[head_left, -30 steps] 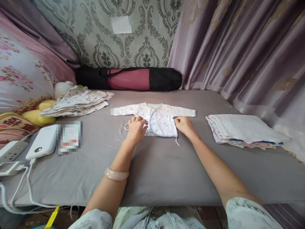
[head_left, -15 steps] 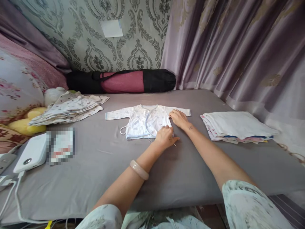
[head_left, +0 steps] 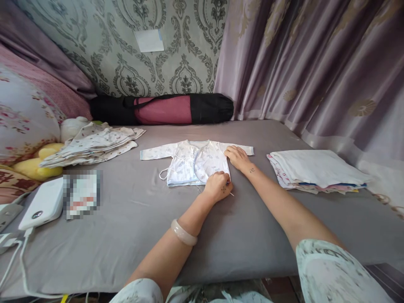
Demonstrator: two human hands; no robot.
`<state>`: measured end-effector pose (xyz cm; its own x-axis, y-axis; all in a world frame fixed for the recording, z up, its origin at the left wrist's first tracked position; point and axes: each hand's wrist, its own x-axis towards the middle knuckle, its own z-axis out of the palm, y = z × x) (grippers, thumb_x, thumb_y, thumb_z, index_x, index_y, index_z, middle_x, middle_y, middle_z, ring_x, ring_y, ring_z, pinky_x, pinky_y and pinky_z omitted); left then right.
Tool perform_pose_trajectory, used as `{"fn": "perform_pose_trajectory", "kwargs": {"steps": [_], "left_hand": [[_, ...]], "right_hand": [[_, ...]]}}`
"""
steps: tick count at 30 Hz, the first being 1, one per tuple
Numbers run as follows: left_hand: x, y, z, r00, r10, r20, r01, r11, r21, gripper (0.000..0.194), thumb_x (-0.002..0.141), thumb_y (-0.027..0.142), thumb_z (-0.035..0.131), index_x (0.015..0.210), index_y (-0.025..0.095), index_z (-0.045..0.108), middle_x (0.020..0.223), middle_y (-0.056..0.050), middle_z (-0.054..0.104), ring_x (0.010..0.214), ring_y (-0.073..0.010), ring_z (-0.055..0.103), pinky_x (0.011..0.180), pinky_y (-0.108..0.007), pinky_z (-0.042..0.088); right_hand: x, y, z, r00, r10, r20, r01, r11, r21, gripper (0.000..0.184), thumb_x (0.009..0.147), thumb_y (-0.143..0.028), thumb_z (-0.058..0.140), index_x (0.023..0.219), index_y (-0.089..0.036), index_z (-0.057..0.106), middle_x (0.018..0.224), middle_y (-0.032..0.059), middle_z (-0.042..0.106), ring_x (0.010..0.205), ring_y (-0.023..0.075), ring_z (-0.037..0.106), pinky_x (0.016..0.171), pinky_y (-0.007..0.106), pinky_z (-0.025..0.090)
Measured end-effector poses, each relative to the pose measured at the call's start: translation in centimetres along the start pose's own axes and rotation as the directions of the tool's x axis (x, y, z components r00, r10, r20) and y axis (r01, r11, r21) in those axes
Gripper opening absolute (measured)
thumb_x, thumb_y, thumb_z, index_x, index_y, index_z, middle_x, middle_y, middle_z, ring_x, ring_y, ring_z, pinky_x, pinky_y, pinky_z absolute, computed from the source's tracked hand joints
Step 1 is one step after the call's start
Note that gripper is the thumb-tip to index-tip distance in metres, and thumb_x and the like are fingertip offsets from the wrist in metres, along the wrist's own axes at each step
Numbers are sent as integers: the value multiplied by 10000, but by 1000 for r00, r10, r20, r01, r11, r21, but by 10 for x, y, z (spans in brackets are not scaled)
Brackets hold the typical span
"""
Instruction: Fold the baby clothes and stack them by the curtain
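A small white baby shirt (head_left: pixel 184 162) with pale prints and blue trim lies front up on the grey sheet, sleeves spread to both sides. A thin white tie loops out at its left edge. My left hand (head_left: pixel 218 186) is closed at the shirt's lower right corner, and a thin white cord end sticks out beside it. My fingertips there are partly hidden. Up at the right underarm, where sleeve meets side seam, my right hand (head_left: pixel 236 158) has its bent fingers pressed together on the fabric.
A folded cloth stack (head_left: pixel 318 170) lies at the right, and a pile of spotted clothes (head_left: pixel 94 145) at the left. A white power bank (head_left: pixel 42 202) with a cable sits front left, next to a blurred packet (head_left: pixel 82 194). A black and red long bag (head_left: pixel 162 109) lies along the wall.
My left thumb, sticking out before, is now drawn in toward the fingers at the shirt's corner. The right hand stays in place. The view has shifted slightly.
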<state>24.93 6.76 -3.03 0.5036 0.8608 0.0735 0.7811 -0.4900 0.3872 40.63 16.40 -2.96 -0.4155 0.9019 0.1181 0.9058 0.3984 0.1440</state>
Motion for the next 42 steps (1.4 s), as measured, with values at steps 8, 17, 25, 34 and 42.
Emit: {"fn": "perform_pose_trajectory", "kwargs": {"steps": [8,17,25,34,42], "left_hand": [[-6,-10,-15,975,-173,-142,176,984,6,253,875,194,430,963,167,665,1012,-101,691,1001,-244,627,874,-336,488],[-14,-49,-26,890,-455,-13,454,885,106,522,950,295,376,1428,87,389,1568,-166,285,1452,-378,198,1137,-565,239],[-19,-56,-43,910,-410,64,406,912,61,474,910,353,518,1340,157,478,1568,-119,306,1448,-335,234,1127,-540,259],[-28,-118,-72,702,-674,-230,645,739,-196,310,927,229,425,1154,232,636,1228,-102,653,1170,-275,571,948,-383,429],[-50,-159,-78,522,-833,-185,803,553,-221,330,806,119,496,1062,228,672,1206,-128,657,1158,-306,562,904,-413,436]], "right_hand": [[7,-54,-16,982,189,10,-189,980,68,430,918,-116,338,1249,-92,613,1292,175,586,1228,267,476,1016,360,325],[7,-95,12,970,177,168,-216,943,254,655,1000,-438,189,1524,-50,247,1603,147,186,1479,256,140,1189,405,117],[8,-90,12,966,167,200,-213,948,237,671,994,-463,186,1529,-62,235,1609,144,162,1481,263,122,1189,432,108],[31,-130,-12,981,141,135,-183,906,382,648,995,-420,189,1523,-46,223,1607,161,151,1486,255,95,1188,458,92],[31,-151,11,987,129,100,-156,923,351,662,988,-431,238,1511,-25,263,1598,156,195,1477,272,138,1187,453,106]]}}
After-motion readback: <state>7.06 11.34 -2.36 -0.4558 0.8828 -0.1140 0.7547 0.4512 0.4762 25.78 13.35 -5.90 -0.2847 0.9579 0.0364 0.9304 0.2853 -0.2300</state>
